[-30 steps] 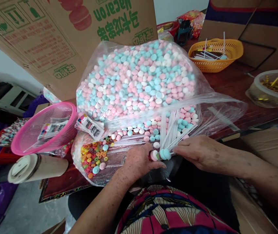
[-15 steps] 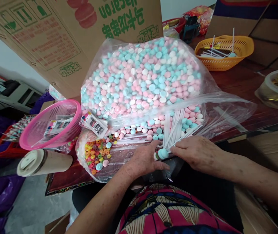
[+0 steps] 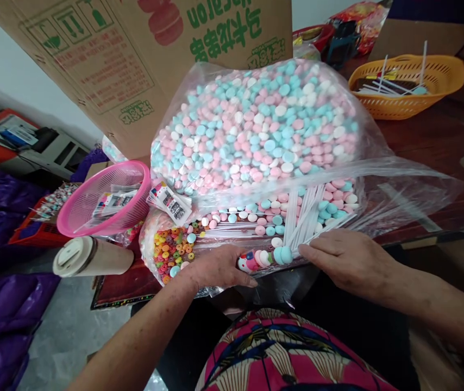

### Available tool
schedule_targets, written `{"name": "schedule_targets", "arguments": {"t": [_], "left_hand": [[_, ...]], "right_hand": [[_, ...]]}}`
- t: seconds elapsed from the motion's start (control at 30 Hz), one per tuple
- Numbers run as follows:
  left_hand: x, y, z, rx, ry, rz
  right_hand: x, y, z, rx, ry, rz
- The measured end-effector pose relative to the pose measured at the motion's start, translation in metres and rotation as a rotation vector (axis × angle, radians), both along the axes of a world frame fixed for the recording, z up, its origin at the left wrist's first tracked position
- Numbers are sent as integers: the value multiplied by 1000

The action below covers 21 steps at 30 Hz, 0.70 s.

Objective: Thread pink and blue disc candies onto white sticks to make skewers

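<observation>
A candy skewer [image 3: 264, 258] lies level between my hands at the table's front edge. It carries blue and pale round candies, with a red-and-white decorated piece at its left end. My left hand [image 3: 219, 267] closes loosely around that end, thumb below and fingers above; its palm side is hidden. My right hand [image 3: 340, 255] pinches the skewer at its right end, beside the blue candies; the stick is mostly covered by the fingers. Just behind my hands lie white sticks [image 3: 303, 214] in a loose bundle. Coloured ring candies [image 3: 170, 247] sit in clear plastic left of them.
A big clear bag of pink, blue and white candies [image 3: 256, 130] fills the middle, before a cardboard box [image 3: 105, 60]. At left are a pink basket [image 3: 144, 187], printed packets [image 3: 170, 203] and a lidded cup [image 3: 110, 258]. A yellow basket [image 3: 439, 98] stands at right.
My left hand has slid left along the skewer, uncovering the pale candies and the red-and-white piece. My right hand keeps its pinch at the right end. The view has shifted somewhat.
</observation>
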<state>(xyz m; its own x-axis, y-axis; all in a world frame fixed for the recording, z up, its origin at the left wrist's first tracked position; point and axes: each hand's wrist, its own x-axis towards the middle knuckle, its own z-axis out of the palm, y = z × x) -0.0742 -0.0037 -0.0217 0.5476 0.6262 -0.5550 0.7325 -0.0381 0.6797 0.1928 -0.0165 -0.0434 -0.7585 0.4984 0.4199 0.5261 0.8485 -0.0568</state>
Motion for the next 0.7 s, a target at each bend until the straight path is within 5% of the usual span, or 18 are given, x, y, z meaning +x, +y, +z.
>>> {"name": "schedule_targets", "arguments": {"t": [0.13, 0.23, 0.4, 0.5, 0.7], "left_hand": [[7, -1, -2, 142, 123, -54], [8, 0, -3, 181, 111, -75], [6, -4, 1, 230, 10, 24], [13, -9, 1, 331, 137, 40], [37, -12, -11, 365, 302, -52]], "right_hand": [[-7, 3, 19, 217, -49, 64], [-12, 8, 24, 233, -62, 95], [-16, 10, 12, -205, -222, 110], [-21, 9, 12, -475, -259, 83], [-46, 9, 13, -592, -331, -1]]}}
